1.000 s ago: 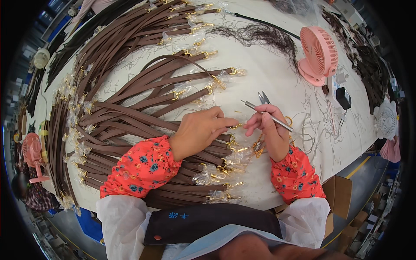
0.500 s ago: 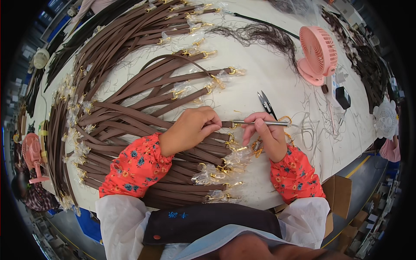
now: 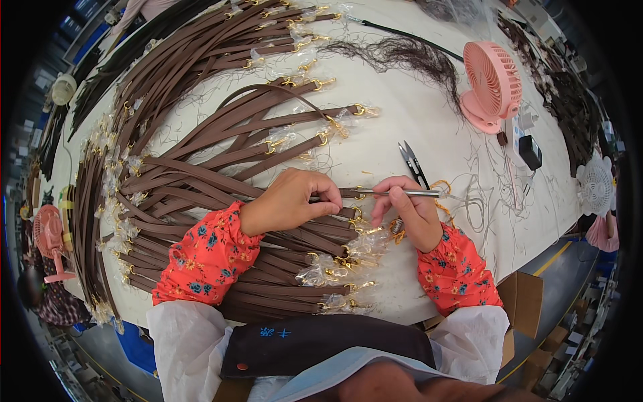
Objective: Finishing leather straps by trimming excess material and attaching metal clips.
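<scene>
My right hand [image 3: 410, 213] is closed around a slim silver metal tool [image 3: 418, 193], which lies nearly level and points left. The tool's tip is by the gold metal fitting at the end of a brown strap [image 3: 349, 192]. My left hand [image 3: 288, 199] is just left of that strap end, with fingers curled and thumb bent in toward them. What those fingers hold, if anything, is hidden. More brown straps [image 3: 201, 181] lie under and around my left forearm, their gold clasps wrapped in clear plastic [image 3: 325, 271]. Thread snips [image 3: 414, 164] lie just beyond my right hand.
A pink desk fan [image 3: 491, 84] stands at the far right, near a black charger cube [image 3: 530, 152]. Dark loose threads [image 3: 402, 53] are heaped at the back. Yellow cord [image 3: 443, 201] lies beside my right hand. An open cardboard box [image 3: 521, 301] is below the table's right edge.
My left hand has shifted slightly left, and its fingertips sit a little lower. The metal tool and my right hand have moved slightly left.
</scene>
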### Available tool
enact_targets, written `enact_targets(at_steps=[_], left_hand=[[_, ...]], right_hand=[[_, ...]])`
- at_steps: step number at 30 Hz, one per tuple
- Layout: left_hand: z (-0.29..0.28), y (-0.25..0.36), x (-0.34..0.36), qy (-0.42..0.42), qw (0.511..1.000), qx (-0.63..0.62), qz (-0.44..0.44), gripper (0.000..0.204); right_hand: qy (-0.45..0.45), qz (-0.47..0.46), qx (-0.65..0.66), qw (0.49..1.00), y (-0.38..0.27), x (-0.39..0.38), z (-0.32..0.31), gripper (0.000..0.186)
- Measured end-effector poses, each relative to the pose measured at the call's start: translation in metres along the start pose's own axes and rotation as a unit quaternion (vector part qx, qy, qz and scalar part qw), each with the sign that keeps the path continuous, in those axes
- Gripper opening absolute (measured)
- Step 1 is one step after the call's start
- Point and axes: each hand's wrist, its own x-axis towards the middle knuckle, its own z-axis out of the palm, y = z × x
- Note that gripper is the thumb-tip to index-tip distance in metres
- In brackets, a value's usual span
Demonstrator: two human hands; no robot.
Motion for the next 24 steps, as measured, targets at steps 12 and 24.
enact_targets(at_steps=[12, 24], left_hand=[[0.0001, -0.002, -0.0002, -0.006, 0.999, -0.035, -0.022, 0.011], [-0.0002, -0.0032, -0.0002, -0.011, 0.999, -0.04, -0.01, 0.012]], right_hand=[[0.001, -0.003, -0.008, 1.0, -0.0002, 0.0006, 0.0003, 0.033], [0.004, 0.0, -0.013, 1.0, -0.0002, 0.0007, 0.0011, 0.033]])
